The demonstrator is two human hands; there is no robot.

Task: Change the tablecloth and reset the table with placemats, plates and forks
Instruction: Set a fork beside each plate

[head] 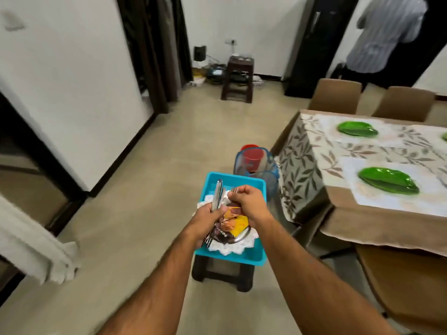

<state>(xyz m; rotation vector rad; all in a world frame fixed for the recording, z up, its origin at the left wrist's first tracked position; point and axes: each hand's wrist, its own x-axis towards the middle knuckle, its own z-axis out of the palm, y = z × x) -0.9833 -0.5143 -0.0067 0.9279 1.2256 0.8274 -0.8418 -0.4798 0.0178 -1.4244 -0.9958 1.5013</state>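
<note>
At lower centre of the frame both bare forearms reach forward over a shallow turquoise plastic tray (260, 183) that rests on a small dark plastic stool (221, 274) on the beige floor. The left hand (208, 220) has its grip clenched round a bundle of shiny steel forks (217, 194): the handles stick up above the fist and the tines show below it, near the tray's lower left. The right hand (250, 204), just beside the left and slightly higher, has its grip curled round another piece of cutlery whose thin metal end pokes out toward the tray's far rim; it is too blurred to tell exactly what it is. Inside the tray lie a white lacy-edged cloth or doily (235, 247), a round steel plate (239, 235) and a yellow and orange printed packet (238, 223).

Just above the tray stands a blue mesh basket (268, 174) with a red plastic bucket (251, 154) behind it. At the right of the frame is the worktop, covered by a leaf-patterned cream and brown tablecloth (301, 155). On it lie pale rectangular placemats (433, 197), and a green leaf-shaped glass plate (388, 181) rests on the nearest one; a second such plate (358, 128) sits farther up. Tan chairs (335, 94) stand along the far edge. A person in a striped shirt (384, 32) stands at upper right.
</note>
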